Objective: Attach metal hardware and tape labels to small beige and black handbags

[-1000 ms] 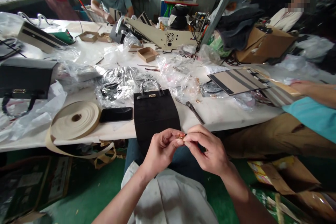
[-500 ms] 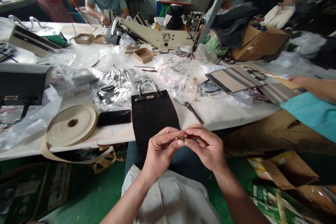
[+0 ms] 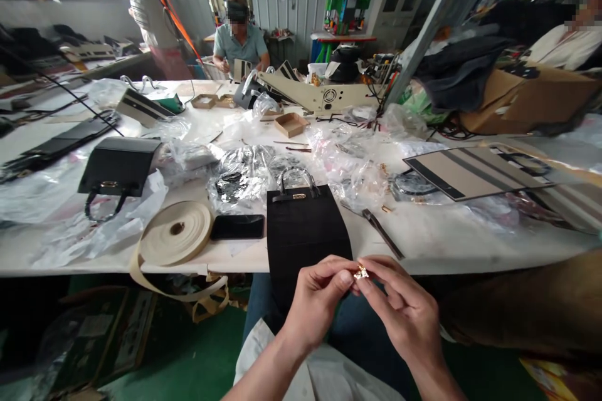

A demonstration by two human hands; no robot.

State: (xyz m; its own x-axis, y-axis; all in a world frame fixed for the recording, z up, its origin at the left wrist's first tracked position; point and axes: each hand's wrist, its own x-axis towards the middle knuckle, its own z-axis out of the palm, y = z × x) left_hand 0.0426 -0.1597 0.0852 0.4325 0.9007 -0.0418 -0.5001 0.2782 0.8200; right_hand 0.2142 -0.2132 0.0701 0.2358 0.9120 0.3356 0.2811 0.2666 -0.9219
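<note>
Between the fingertips of both my hands is a small shiny gold metal fitting (image 3: 361,272); its exact kind is too small to make out. My left hand (image 3: 322,301) pinches it from the left, thumb and forefinger closed. From the right, my right hand (image 3: 404,304) grips it with thumb and fingers closed. Just behind my hands a black handbag piece (image 3: 308,225) with a handle and a gold clasp lies on the table, its near end hanging over the edge toward my lap. A dark, flat-handled tool (image 3: 382,232) lies right of it.
A roll of beige tape (image 3: 176,235) and a black phone (image 3: 237,227) lie left of the bag piece. Farther left is a second black handbag (image 3: 120,166). Clear plastic wrapping (image 3: 336,153) covers the middle. A striped panel (image 3: 470,169) lies right. A person (image 3: 241,37) works across the table.
The view has swung left and up, so the table things appear farther right and lower. Both hands still hold the gold fitting, which now shows a flatter, brighter face.
</note>
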